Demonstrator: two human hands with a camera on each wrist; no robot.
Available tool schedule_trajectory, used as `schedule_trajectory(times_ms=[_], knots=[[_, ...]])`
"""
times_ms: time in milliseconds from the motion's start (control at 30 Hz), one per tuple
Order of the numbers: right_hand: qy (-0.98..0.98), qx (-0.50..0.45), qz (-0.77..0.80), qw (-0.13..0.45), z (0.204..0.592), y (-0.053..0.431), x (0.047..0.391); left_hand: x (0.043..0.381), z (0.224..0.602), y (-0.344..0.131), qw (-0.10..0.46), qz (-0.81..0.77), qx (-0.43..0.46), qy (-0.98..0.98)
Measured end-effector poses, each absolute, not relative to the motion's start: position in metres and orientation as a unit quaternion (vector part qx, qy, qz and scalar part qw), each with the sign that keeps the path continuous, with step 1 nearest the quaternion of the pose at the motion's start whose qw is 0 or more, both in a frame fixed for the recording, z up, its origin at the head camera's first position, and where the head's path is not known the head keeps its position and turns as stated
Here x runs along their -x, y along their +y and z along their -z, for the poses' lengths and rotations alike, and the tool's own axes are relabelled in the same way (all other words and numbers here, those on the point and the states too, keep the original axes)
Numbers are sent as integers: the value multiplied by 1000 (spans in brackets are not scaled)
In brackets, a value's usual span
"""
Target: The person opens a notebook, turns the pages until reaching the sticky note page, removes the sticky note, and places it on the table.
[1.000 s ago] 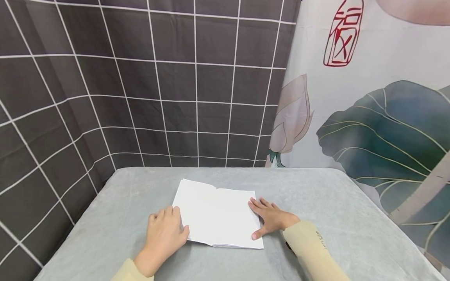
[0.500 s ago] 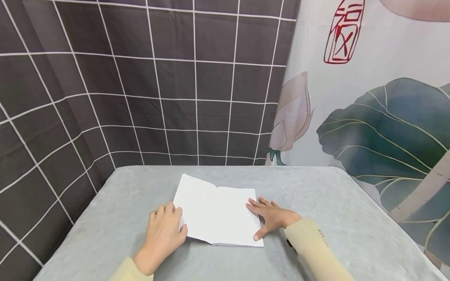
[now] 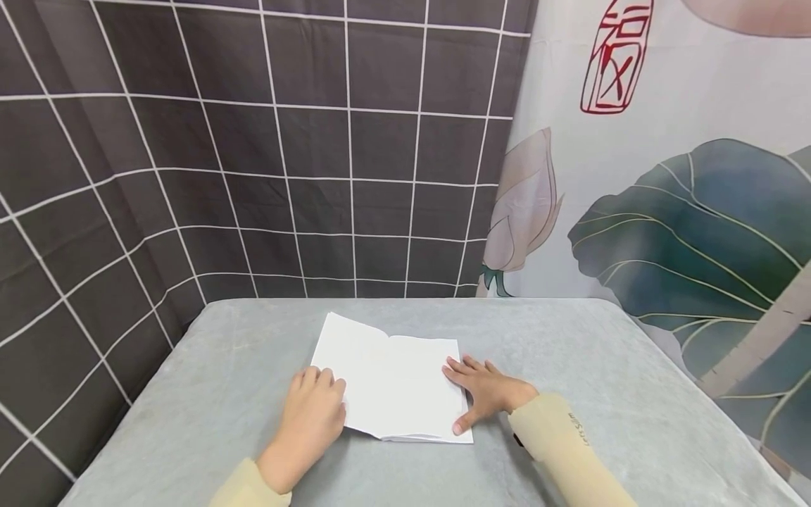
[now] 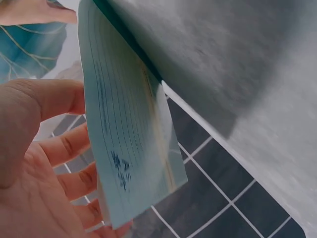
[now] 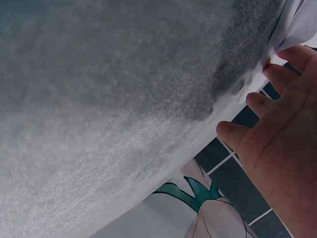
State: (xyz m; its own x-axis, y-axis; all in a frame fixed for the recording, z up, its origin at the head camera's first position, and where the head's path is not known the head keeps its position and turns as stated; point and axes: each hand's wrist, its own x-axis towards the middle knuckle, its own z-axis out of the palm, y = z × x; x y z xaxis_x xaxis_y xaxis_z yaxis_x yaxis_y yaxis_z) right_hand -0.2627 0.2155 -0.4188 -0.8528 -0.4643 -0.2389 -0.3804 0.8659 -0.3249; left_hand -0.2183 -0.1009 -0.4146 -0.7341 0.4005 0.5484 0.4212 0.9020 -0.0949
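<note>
Left hand (image 3: 312,415) grasps the raised left edge of the open notebook (image 3: 393,387) on the table (image 3: 241,359), apparently keeping that half lifted, while the spread right hand (image 3: 488,392) rests on the opposite edge, probably steadying it, the left having shifted inward from 0.5 s ago.

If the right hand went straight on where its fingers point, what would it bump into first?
Probably the open notebook: the right hand has its fingertips over the right page, though whether they press or just hover is hard to tell.
</note>
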Motion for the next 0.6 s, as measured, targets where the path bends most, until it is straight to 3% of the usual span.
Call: schedule_trajectory(times_ms=[333,600], knots=[[953,220,138,157,420,216,263,215,415,-71,326,19,296,-897],[955,213,129,160,421,217,264,212,413,-42,296,13,347,-890]])
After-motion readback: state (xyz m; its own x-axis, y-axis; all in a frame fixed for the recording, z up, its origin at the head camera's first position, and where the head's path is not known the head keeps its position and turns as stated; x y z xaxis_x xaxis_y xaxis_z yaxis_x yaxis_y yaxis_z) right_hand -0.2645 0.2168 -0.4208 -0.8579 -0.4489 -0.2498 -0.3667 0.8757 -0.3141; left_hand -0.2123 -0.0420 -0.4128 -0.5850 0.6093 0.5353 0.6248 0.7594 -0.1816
